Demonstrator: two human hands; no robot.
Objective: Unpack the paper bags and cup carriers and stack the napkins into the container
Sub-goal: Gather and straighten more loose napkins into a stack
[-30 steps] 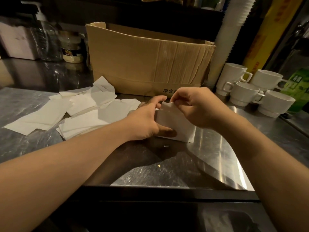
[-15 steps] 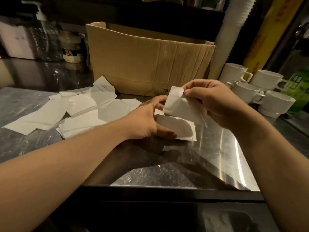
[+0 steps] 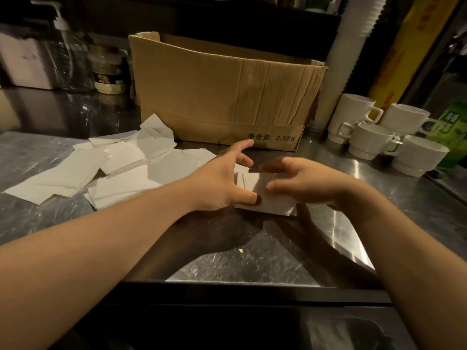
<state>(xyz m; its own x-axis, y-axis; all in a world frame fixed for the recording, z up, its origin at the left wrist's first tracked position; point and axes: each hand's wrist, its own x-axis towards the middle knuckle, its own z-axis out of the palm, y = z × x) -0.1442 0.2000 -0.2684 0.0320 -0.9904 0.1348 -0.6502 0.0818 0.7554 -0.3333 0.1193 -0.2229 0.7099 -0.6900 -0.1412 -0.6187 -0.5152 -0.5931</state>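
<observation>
I am squaring the small stack of white paper napkins (image 3: pixel 265 198): my left hand (image 3: pixel 219 183) pins its edge with the thumb, fingers spread; my right hand (image 3: pixel 303 184) hovers over it, loosely curled and empty. Next comes gathering another loose napkin.

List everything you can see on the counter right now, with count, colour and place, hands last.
napkin stack: one small pile, white, counter centre, between the hands
loose napkins: many, white, scattered on the left of the counter
cardboard box: one, brown, open, behind the napkins
mugs: four, white, clustered right of the box
pump bottle: one, clear, back left
jar: one, dark label, beside the pump bottle
paper cup stack: one tall column, white, right of the box
counter: one, steel
left hand: thumb pressing on the stack's near left corner, fingers spread
right hand: blurred, over the stack, fingers loosely curled, grip unclear
</observation>
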